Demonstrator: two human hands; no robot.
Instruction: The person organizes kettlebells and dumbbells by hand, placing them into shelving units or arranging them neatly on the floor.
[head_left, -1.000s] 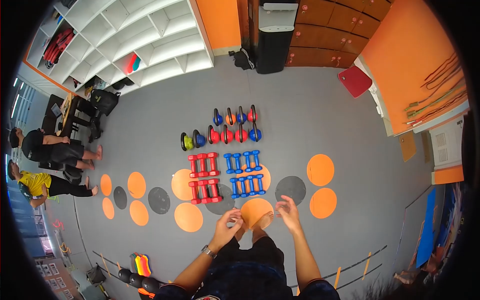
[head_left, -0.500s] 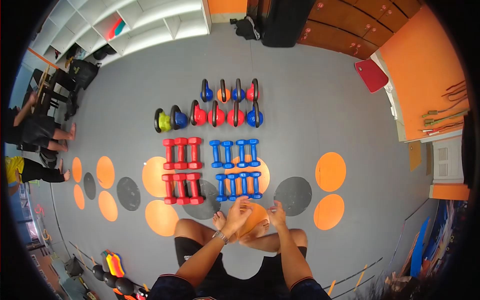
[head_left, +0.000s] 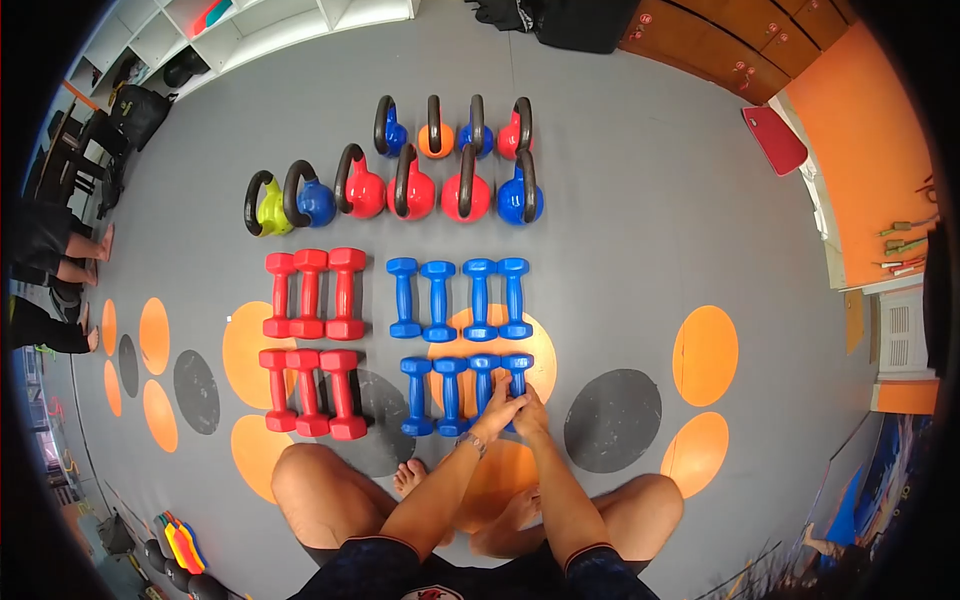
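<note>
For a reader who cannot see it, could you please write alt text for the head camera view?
Seen from above, a squatting person's left hand and right hand meet on the rightmost blue dumbbell of the near row, on a grey floor. Beyond it lie more blue dumbbells, red dumbbells to the left, and two rows of kettlebells.

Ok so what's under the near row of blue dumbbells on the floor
An orange floor circle lies under the near blue dumbbells, ringed by grey mat. Both hands, left hand and right hand, cover the rightmost dumbbell's near end, hiding the floor beneath.
</note>
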